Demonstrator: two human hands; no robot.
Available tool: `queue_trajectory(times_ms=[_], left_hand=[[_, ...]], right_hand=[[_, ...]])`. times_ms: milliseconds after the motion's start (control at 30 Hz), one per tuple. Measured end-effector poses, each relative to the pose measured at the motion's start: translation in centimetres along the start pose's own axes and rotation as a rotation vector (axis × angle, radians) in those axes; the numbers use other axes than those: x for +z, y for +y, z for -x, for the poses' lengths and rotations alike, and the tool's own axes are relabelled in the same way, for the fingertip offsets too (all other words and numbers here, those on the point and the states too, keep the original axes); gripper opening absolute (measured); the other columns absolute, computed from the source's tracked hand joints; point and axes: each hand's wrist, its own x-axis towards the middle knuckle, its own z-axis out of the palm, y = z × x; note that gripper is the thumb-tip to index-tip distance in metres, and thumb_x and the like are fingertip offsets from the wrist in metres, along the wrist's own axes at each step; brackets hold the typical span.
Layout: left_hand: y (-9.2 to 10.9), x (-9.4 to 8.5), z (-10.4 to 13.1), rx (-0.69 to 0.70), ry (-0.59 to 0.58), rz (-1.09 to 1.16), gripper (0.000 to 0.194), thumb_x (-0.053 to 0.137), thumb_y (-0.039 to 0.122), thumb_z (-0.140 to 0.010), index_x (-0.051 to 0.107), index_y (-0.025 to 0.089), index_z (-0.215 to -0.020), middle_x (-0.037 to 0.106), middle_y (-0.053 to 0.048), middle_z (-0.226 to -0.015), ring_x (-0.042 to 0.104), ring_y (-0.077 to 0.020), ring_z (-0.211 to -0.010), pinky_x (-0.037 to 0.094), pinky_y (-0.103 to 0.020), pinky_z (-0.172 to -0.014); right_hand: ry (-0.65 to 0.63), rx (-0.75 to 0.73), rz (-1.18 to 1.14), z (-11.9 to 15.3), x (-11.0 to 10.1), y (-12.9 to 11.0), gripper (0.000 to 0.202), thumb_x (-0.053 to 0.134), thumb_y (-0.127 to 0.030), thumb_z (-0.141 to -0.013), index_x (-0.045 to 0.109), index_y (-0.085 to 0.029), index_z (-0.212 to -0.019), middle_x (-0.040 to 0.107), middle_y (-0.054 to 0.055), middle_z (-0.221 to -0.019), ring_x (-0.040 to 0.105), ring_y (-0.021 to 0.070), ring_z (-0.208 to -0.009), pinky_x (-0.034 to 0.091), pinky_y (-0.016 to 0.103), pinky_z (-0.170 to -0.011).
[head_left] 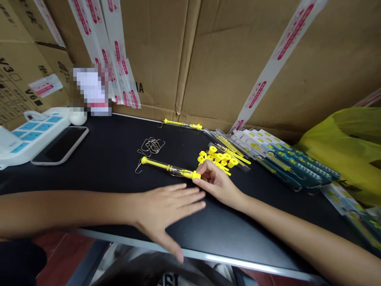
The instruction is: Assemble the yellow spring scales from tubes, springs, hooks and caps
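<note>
My right hand (216,183) pinches the yellow end cap of a clear tube device (170,168), which has yellow parts inside and a metal hook at its left end. Palm down and fingers spread, my left hand (171,210) is over the black table (113,174) just below the device, holding nothing. Beyond the device is a small tangle of metal hooks (152,146). A pile of yellow caps (220,157) sits past my right fingers. Farther back, a second tube device (181,124) lies near the cardboard.
Packaged items (279,159) are stacked at the right beside a yellow plastic bag (342,147). More clear and yellow tubes (230,146) lie left of that stack. At the left are a phone (61,146) and a power strip (38,131). Taped cardboard (220,59) stands behind.
</note>
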Motion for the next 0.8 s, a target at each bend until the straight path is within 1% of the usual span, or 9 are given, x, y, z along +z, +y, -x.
queue_trajectory(times_ms=[100, 167, 233, 267, 333, 467, 567, 667, 800], left_hand=[[2.1, 0.2, 0.3, 0.168, -0.093, 0.108, 0.063, 0.055, 0.046, -0.082, 0.037, 0.021, -0.137, 0.025, -0.002, -0.148, 0.024, -0.0181, -0.137, 0.016, -0.036, -0.117], [3.0, 0.6, 0.5, 0.317, -0.205, 0.236, 0.030, 0.054, 0.033, -0.084, 0.058, 0.031, -0.113, 0.044, 0.007, -0.138, 0.038, -0.0153, -0.130, 0.021, -0.032, -0.115], [3.3, 0.9, 0.7, 0.376, -0.221, 0.402, 0.015, 0.051, 0.028, -0.085, 0.064, 0.026, -0.093, 0.067, 0.006, -0.107, 0.061, -0.0141, -0.105, 0.030, -0.027, -0.111], [3.1, 1.1, 0.8, 0.370, -0.184, 0.467, 0.016, 0.049, 0.028, -0.086, 0.064, 0.025, -0.091, 0.070, 0.005, -0.094, 0.066, -0.0113, -0.090, 0.038, -0.020, -0.103], [2.2, 1.0, 0.7, 0.291, -0.017, 0.518, 0.021, 0.044, 0.027, -0.090, 0.061, 0.023, -0.100, 0.070, 0.005, -0.096, 0.065, -0.0058, -0.085, 0.046, -0.008, -0.081], [-0.7, 0.1, 0.1, 0.089, 0.415, -0.043, 0.023, 0.044, 0.026, -0.092, 0.060, 0.020, -0.107, 0.064, -0.005, -0.111, 0.053, -0.0182, -0.113, 0.038, -0.031, -0.102], [-2.4, -0.4, -0.5, -0.232, 0.416, -0.316, 0.034, 0.048, 0.026, -0.091, 0.048, 0.018, -0.124, 0.054, -0.009, -0.122, 0.048, -0.0230, -0.114, 0.039, -0.038, -0.096], [-3.2, -0.5, -0.7, -0.307, 0.309, -0.379, 0.023, 0.044, 0.027, -0.094, 0.053, 0.020, -0.114, 0.060, -0.003, -0.101, 0.055, -0.0170, -0.091, 0.041, -0.030, -0.079], [-3.3, -0.4, -0.7, -0.311, 0.271, -0.382, 0.020, 0.042, 0.029, -0.095, 0.055, 0.021, -0.107, 0.059, 0.000, -0.091, 0.052, -0.0156, -0.082, 0.038, -0.027, -0.071]], right_hand=[[-0.016, 0.025, -0.002, 0.0, 0.1, 0.0, 0.022, 0.061, -0.036, -0.083, 0.045, -0.020, -0.081, 0.047, -0.003, -0.073, 0.040, 0.0090, -0.056, 0.033, 0.022, -0.049], [-0.030, 0.040, 0.002, 0.1, 0.1, 0.0, 0.023, 0.062, -0.036, -0.082, 0.045, -0.020, -0.080, 0.047, -0.003, -0.073, 0.038, 0.0085, -0.054, 0.032, 0.022, -0.047], [-0.041, 0.048, 0.014, 0.1, 0.1, 0.0, 0.023, 0.063, -0.035, -0.081, 0.045, -0.020, -0.081, 0.047, -0.003, -0.073, 0.037, 0.0083, -0.052, 0.031, 0.022, -0.046], [-0.044, 0.048, 0.025, 0.1, 0.1, 0.0, 0.023, 0.064, -0.035, -0.080, 0.045, -0.021, -0.081, 0.048, -0.003, -0.073, 0.036, 0.0082, -0.052, 0.030, 0.022, -0.045], [-0.050, 0.042, 0.052, 0.2, 0.1, 0.0, 0.023, 0.064, -0.034, -0.080, 0.046, -0.021, -0.083, 0.048, -0.002, -0.073, 0.036, 0.0081, -0.051, 0.031, 0.022, -0.046], [-0.081, -0.019, 0.118, 0.3, 0.0, 0.1, 0.019, 0.062, -0.031, -0.081, 0.046, -0.021, -0.081, 0.050, -0.001, -0.076, 0.039, 0.0087, -0.055, 0.033, 0.022, -0.048], [-0.095, -0.060, 0.191, 0.4, 0.0, 0.2, 0.019, 0.062, -0.027, -0.082, 0.045, -0.020, -0.079, 0.050, -0.002, -0.075, 0.039, 0.0082, -0.055, 0.035, 0.022, -0.049], [-0.107, -0.086, 0.231, 0.5, 0.0, 0.1, 0.014, 0.059, -0.027, -0.084, 0.047, -0.020, -0.082, 0.053, -0.001, -0.080, 0.040, 0.0075, -0.054, 0.035, 0.021, -0.049], [-0.116, -0.215, 0.388, 0.7, -0.2, 0.1, 0.011, 0.054, -0.025, -0.087, 0.047, -0.020, -0.082, 0.056, 0.002, -0.083, 0.043, 0.0085, -0.057, 0.037, 0.021, -0.051]])
